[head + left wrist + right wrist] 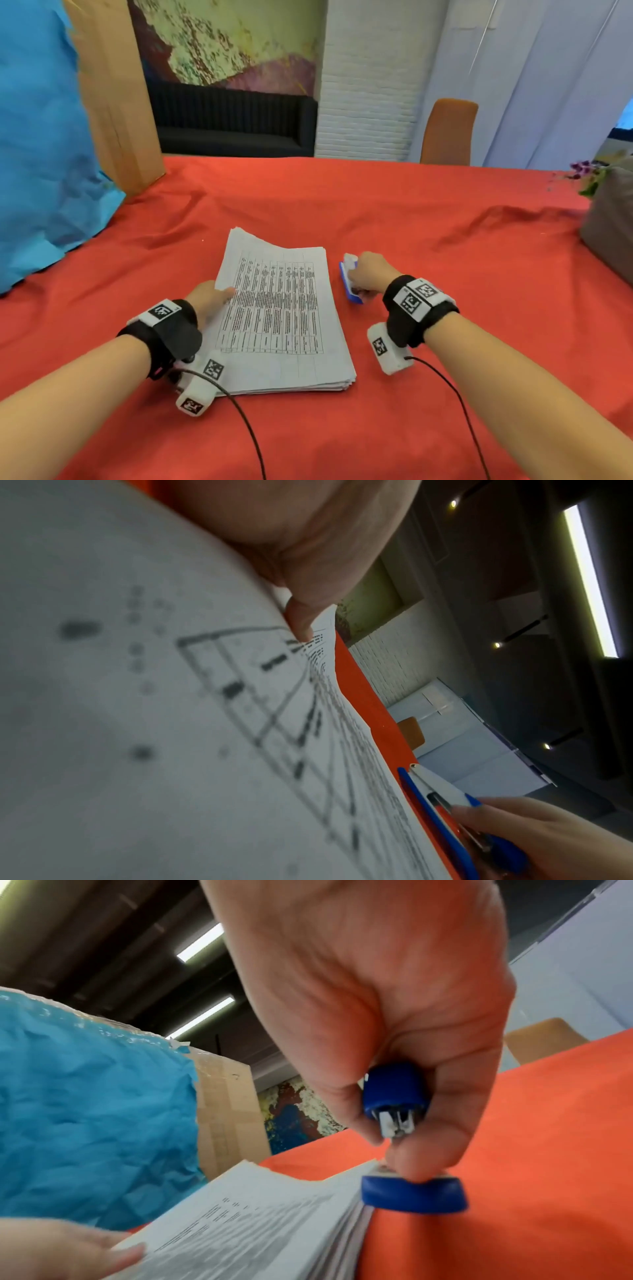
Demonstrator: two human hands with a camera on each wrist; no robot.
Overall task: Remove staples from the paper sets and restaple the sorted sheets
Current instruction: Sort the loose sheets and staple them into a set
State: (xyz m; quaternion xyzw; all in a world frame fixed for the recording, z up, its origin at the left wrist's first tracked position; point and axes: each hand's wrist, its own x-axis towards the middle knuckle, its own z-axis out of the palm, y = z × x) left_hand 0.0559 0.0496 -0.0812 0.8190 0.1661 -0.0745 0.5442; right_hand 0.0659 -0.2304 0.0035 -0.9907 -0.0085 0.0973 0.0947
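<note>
A thick stack of printed sheets (281,315) lies on the red tablecloth (428,219) in front of me. My left hand (219,296) holds its left edge, with the thumb (301,618) lying on the top sheet (154,696); the other fingers are hidden. The far left corner of the upper sheets curls up. Just right of the stack, my right hand (358,277) grips a blue and white stapler (350,281). The right wrist view shows my fingers curled round the stapler's top (394,1093), and its blue base (414,1195) sits on the cloth against the stack (257,1218).
A tall cardboard box (116,102) partly wrapped in crumpled blue paper (44,154) stands at the table's left. A grey object with purple flowers (609,219) sits at the right edge. An orange chair (448,133) is behind the table. Wrist-camera cables trail toward me.
</note>
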